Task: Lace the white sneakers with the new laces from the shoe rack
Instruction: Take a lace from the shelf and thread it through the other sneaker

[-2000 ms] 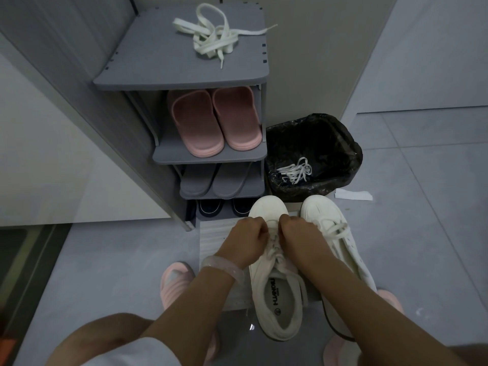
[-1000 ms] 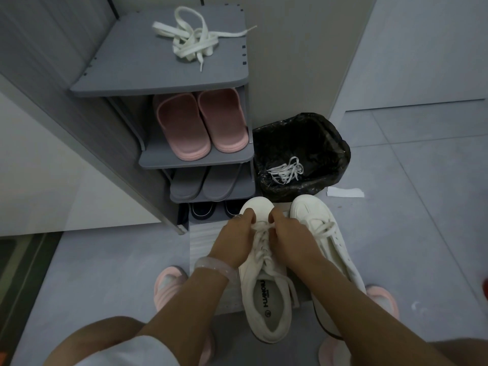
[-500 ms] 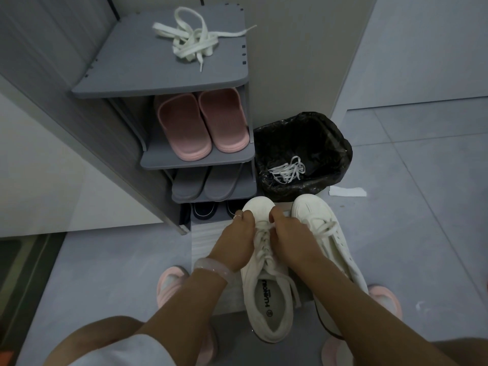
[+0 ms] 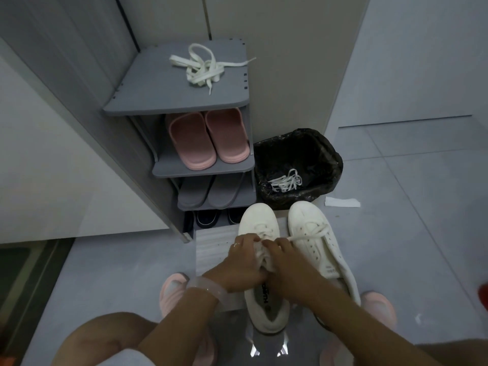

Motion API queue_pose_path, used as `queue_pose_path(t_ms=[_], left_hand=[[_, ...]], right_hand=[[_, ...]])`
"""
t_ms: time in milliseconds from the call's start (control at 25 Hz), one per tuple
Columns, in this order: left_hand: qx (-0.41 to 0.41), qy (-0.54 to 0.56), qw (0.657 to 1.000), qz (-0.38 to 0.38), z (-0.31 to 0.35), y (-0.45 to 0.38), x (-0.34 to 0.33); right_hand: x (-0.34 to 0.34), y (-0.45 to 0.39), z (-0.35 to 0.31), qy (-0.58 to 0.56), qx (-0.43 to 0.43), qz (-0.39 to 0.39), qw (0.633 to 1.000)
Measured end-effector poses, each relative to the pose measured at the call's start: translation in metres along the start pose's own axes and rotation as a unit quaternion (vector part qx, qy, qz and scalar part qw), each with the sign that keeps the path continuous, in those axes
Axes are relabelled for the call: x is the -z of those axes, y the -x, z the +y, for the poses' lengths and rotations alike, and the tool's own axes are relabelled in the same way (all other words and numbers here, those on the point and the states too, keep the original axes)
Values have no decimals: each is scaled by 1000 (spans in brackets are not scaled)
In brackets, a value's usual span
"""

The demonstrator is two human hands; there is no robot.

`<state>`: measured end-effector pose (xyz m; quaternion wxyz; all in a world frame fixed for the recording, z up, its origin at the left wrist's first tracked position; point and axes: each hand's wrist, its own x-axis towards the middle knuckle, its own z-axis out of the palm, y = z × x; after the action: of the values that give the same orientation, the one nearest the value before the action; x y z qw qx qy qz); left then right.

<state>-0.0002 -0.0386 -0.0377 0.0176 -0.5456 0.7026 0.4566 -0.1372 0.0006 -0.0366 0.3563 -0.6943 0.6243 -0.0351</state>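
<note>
Two white sneakers stand side by side on a pale mat (image 4: 211,247) in front of me. Over the left sneaker (image 4: 260,223), my left hand (image 4: 241,262) and my right hand (image 4: 285,260) meet at the middle of its lacing. Both have fingers curled and pinch the shoe's lace and tongue there. The right sneaker (image 4: 317,233) is laced with a loose white lace across its top and is untouched. A bundle of new white laces (image 4: 203,68) lies on the top shelf of the grey shoe rack (image 4: 158,99).
The rack holds pink slippers (image 4: 206,138), grey slippers (image 4: 208,191) and dark shoes below. A black-lined bin (image 4: 298,143) right of the rack has white laces (image 4: 285,180) inside. A white paper scrap (image 4: 342,202) lies on the tiled floor. Pink slippers are on my feet.
Both hands have slid back from the toe end toward the middle of the left sneaker's lacing. My view has tilted up slightly.
</note>
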Motion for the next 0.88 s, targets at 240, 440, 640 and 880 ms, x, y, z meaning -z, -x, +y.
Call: queue_pose_path(t_ms=[240, 440, 640, 880], left_hand=[[-2, -33, 978, 205, 6, 3, -20], [14, 51, 980, 194, -3, 2, -2], [-8, -7, 985, 171, -23, 1, 7], [-135, -173, 965, 143, -24, 4, 8]], right_hand=[[-8, -3, -11, 99, -47, 105, 988], [0, -1, -1, 117, -61, 77, 988], [-8, -9, 9, 96, -74, 58, 991], [7, 0, 0, 27, -57, -6, 998]])
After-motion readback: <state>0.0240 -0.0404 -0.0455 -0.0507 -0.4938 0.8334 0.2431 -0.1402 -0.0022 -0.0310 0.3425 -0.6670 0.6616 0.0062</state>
